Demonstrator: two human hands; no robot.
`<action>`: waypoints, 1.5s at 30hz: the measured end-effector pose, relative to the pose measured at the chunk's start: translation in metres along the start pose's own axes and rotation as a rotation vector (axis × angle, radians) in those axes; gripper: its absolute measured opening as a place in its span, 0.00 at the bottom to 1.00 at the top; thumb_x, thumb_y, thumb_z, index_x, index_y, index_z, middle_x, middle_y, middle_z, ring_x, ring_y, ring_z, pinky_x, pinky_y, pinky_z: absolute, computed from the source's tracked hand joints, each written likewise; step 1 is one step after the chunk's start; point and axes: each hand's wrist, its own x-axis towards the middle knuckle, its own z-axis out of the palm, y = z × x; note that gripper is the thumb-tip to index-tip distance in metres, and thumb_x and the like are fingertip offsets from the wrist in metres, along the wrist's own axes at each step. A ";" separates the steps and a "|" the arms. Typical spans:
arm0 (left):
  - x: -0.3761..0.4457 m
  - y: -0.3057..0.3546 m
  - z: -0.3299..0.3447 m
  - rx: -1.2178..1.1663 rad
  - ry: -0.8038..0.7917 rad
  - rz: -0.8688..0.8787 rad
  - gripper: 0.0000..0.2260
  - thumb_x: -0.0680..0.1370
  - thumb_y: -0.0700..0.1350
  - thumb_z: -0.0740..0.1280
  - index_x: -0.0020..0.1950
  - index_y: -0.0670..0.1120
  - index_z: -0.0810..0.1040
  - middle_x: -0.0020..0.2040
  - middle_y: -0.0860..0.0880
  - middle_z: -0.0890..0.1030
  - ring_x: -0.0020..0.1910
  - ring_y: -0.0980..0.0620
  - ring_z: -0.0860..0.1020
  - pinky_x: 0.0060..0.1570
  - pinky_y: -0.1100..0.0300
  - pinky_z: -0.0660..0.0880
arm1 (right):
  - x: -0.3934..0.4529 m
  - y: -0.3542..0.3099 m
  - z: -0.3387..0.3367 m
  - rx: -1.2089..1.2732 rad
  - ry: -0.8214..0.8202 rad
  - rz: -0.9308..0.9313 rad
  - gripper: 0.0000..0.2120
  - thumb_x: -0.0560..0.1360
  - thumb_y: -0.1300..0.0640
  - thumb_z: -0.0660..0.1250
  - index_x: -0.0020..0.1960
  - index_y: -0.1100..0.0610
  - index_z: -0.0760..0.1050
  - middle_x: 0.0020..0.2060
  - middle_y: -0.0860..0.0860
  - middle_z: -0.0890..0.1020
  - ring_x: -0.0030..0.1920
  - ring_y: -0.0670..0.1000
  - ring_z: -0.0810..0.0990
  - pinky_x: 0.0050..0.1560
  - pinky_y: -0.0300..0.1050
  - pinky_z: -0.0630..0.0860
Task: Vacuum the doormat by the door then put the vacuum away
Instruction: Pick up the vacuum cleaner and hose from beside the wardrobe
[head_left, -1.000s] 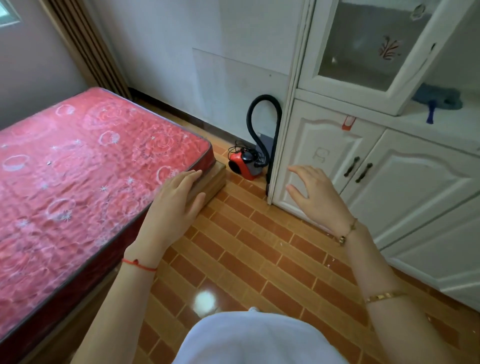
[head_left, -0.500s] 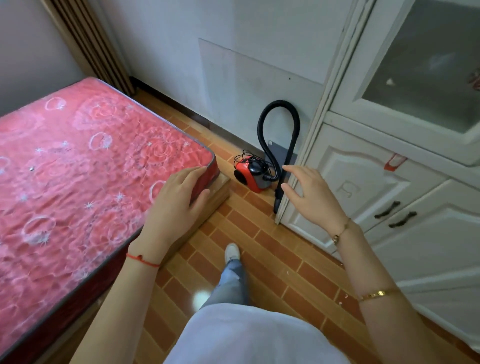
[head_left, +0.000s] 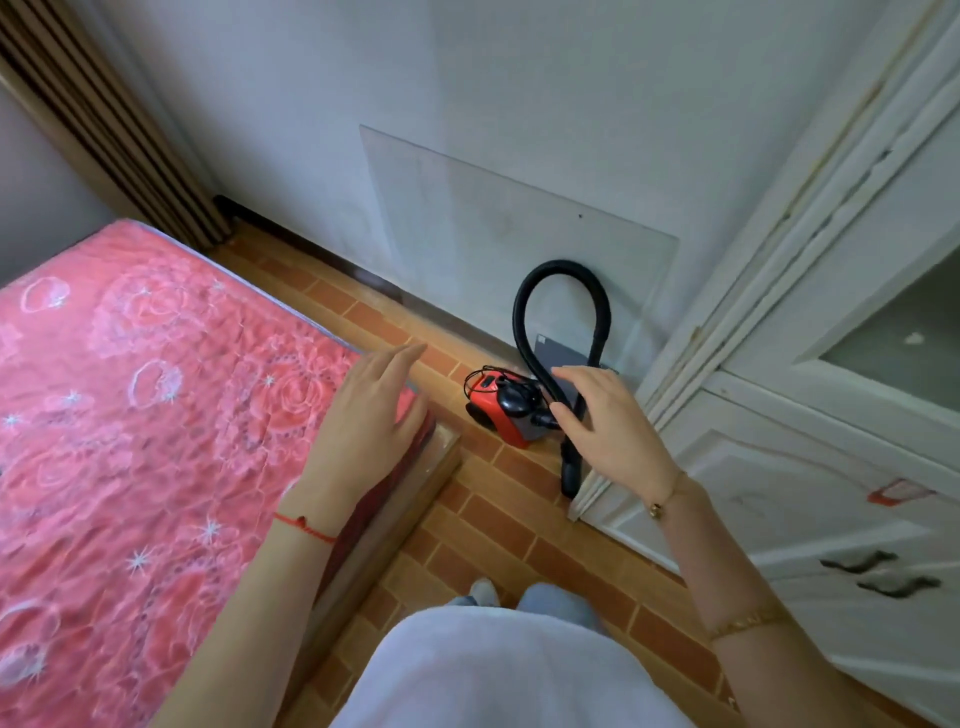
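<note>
white top, jeans, red string bracelet, gold bracelets

Floor gap (head_left: 498, 519) between mattress (head_left: 156, 415) and cabinet (head_left: 779, 493)

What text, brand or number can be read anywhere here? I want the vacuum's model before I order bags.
None can be read.
Vacuum: no brand or model shows; a small dark panel on its top is too small to read.
Red tag on the cabinet door: blurred, no letters legible.
Grey board behind the hose: a tiny mark at its corner, unreadable.
</note>
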 end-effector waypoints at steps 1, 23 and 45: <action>0.015 -0.003 0.003 0.002 -0.004 0.012 0.20 0.80 0.46 0.63 0.73 0.46 0.67 0.68 0.47 0.73 0.67 0.48 0.69 0.68 0.51 0.66 | 0.009 0.005 0.001 -0.002 0.001 0.009 0.20 0.80 0.52 0.61 0.71 0.52 0.67 0.66 0.47 0.73 0.68 0.48 0.67 0.71 0.47 0.65; 0.226 -0.041 0.095 -0.033 -0.195 0.110 0.22 0.79 0.51 0.58 0.72 0.45 0.69 0.67 0.46 0.74 0.66 0.47 0.71 0.67 0.49 0.69 | 0.169 0.091 0.026 -0.017 0.064 0.175 0.20 0.78 0.53 0.64 0.69 0.57 0.69 0.64 0.52 0.74 0.67 0.52 0.69 0.70 0.48 0.66; 0.355 -0.175 0.412 0.042 -0.583 0.175 0.24 0.75 0.41 0.68 0.71 0.43 0.69 0.67 0.45 0.72 0.65 0.43 0.70 0.65 0.49 0.69 | 0.281 0.286 0.243 0.142 0.118 0.854 0.45 0.70 0.47 0.74 0.77 0.60 0.52 0.74 0.57 0.60 0.75 0.56 0.57 0.74 0.50 0.57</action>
